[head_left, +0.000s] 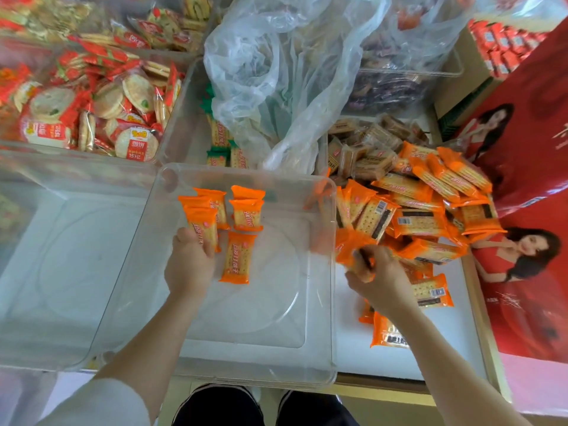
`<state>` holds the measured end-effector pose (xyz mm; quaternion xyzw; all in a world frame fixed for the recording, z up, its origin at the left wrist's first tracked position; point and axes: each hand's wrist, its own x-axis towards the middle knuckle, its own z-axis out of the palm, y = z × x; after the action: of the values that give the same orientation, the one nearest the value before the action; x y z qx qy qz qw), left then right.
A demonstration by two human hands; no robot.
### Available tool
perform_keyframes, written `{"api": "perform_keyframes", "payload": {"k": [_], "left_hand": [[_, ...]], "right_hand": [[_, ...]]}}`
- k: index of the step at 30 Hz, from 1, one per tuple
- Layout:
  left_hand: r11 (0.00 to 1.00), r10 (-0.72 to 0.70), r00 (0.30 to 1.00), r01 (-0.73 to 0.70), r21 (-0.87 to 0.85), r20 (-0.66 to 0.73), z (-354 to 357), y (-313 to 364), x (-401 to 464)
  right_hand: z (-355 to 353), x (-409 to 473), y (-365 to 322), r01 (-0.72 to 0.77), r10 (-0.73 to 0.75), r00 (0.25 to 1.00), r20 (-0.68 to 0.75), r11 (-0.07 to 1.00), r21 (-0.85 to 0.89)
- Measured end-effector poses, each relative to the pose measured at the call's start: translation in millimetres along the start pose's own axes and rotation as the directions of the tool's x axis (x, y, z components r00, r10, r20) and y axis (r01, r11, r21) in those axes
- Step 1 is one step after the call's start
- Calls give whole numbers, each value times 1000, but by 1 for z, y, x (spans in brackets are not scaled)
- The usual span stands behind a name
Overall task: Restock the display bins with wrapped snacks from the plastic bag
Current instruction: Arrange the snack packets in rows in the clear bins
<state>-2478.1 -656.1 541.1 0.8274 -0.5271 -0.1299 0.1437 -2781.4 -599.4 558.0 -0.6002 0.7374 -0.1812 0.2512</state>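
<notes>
Left grip (190, 259) pinches orange packet (204, 230) (inside clear bin (319, 302)); right grip (373, 273) clutches packets (353, 245).

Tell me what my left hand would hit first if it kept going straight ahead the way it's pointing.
Probably the orange cracker packets lined up in the clear bin. Your left hand already holds one packet, pointing up-frame at that cluster. Depth is hard to judge.

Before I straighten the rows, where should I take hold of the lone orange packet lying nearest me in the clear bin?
Pinch the orange packet across its long side edges at mid-length, coming from straight above. It lies flat and alone on the clear bin floor, sides free; the crimped ends would likely just flex.
</notes>
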Motion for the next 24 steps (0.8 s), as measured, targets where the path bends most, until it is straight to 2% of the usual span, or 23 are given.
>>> {"api": "perform_keyframes", "payload": {"k": [2, 4, 5, 7, 9, 11, 13, 16, 20, 22, 24], "left_hand": [[969, 141, 988, -125, -213, 62, 0, 11, -16], [860, 333, 929, -229, -456, 162, -2, 27, -34], [798, 396, 895, -225, -559, 204, -7, 38, -43], [675, 477, 825, -122, -728, 303, -23, 59, -59], [564, 569, 746, -48, -825, 345, -37, 73, -67], [533, 624, 703, -63, -844, 341, -44, 74, -68], [569, 583, 748, -97, -817, 317, -46, 64, -62], [695, 423, 842, -66, -716, 334, -37, 30, -46], [839, 94, 939, 105, -534, 332, -17, -17, -22], [832, -59, 956, 206, -515, 288, -7, -24, -9], [821, -121, 954, 252, -512, 275, -1, -21, 3]], "right_hand": [[-28, -6, -7, -91, 103, 995, -16, 933, 349], [-49, -10, -24, -121, 137, 990, 30, 726, 677], [-57, -10, -33, -113, 124, 991, 44, 643, 758], [-61, -10, -54, -70, 21, 997, 71, 577, 814], [-56, -8, -76, -40, -114, 985, 130, 584, 811], [-44, -5, -95, -8, -240, 951, 197, 615, 788], [-29, -2, -110, 45, -288, 932, 218, 692, 721], [-9, 5, -120, 118, -237, 958, 159, 837, 535], [0, 6, -110, 98, -163, 984, 78, 844, 527], [0, 3, -102, 78, -123, 991, 55, 857, 510], [-3, 0, -97, 61, -103, 993, 59, 872, 486]]}}
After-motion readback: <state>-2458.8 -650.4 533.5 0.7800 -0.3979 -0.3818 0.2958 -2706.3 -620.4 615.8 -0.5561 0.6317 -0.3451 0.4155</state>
